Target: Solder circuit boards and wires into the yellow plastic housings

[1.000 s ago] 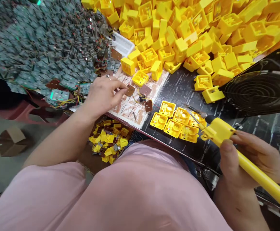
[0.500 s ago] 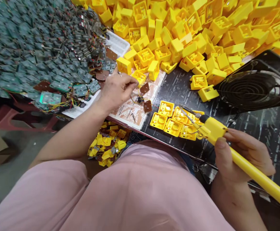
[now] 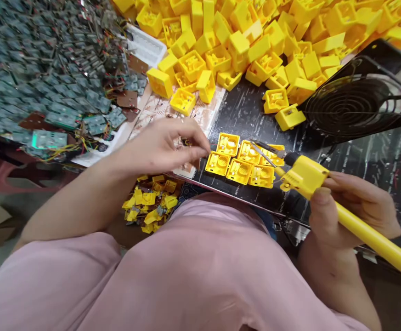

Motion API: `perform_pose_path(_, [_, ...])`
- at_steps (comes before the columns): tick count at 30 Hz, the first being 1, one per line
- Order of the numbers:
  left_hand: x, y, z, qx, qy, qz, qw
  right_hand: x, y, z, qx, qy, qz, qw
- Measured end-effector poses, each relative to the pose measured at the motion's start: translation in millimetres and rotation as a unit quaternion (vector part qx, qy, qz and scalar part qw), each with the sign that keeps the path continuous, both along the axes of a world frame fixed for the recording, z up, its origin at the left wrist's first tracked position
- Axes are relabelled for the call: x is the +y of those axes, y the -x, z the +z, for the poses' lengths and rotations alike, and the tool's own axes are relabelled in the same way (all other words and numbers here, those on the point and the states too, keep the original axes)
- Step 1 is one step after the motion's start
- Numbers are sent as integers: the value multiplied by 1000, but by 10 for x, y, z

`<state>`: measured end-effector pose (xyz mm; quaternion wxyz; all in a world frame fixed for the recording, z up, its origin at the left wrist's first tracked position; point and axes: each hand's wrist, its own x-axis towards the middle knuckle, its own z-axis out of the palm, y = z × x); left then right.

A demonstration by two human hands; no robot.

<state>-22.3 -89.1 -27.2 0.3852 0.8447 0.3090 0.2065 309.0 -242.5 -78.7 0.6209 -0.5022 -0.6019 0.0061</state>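
My right hand (image 3: pixel 355 207) grips a yellow soldering iron (image 3: pixel 308 177), thumb on top. Its metal tip and a thin feed tube point left, over a group of small open yellow plastic cases (image 3: pixel 240 171) set in two rows on the black mat. My left hand (image 3: pixel 172 145) is closed in a pinch at the left end of those rows, fingertips beside the nearest case. What sits between the fingers is hidden; a bit of dark wiring shows under the palm. The iron's tip overlaps the right-hand cases in view; I cannot tell whether it touches.
A heap of yellow cases (image 3: pixel 265 59) covers the back of the bench. Green circuit boards with wires (image 3: pixel 59 115) are piled at left, by a white tray (image 3: pixel 148 46). A black fan (image 3: pixel 352 101) stands at right. Below the bench edge is a container of yellow parts (image 3: pixel 152 202).
My left hand has moved right and toward me, from beside the heap to the rows of cases. Brown boards that lay beside it are now out of sight. My right hand holds nearly the same pose.
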Motion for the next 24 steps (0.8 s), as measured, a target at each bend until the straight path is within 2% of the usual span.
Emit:
perform_pose_path(3, [-167, -29, -128, 134, -205, -22, 969, -30, 2, 34, -5, 40, 32, 999])
perform_pose_path(5, [-226, -49, -251, 172, -269, -1, 948, -42, 1, 54, -26, 38, 70, 997])
perform_pose_path(9, [-235, -92, -377, 187, -287, 30, 939, -44, 33, 92, -57, 50, 114, 991])
perform_pose_path(12, [-223, -136, -379, 181, -280, 32, 942, -14, 116, 134, -81, 75, 138, 984])
perform_pose_path(15, [-227, -159, -377, 166, -276, 30, 946, 41, 219, 179, -105, 62, 177, 977])
perform_pose_path(21, [-256, -99, -328, 223, -306, 45, 924, 37, 296, 177, -108, 76, 154, 979])
perform_pose_path(24, [-318, -109, -259, 257, -354, 45, 898, -28, 267, 119, -106, 88, 149, 979])
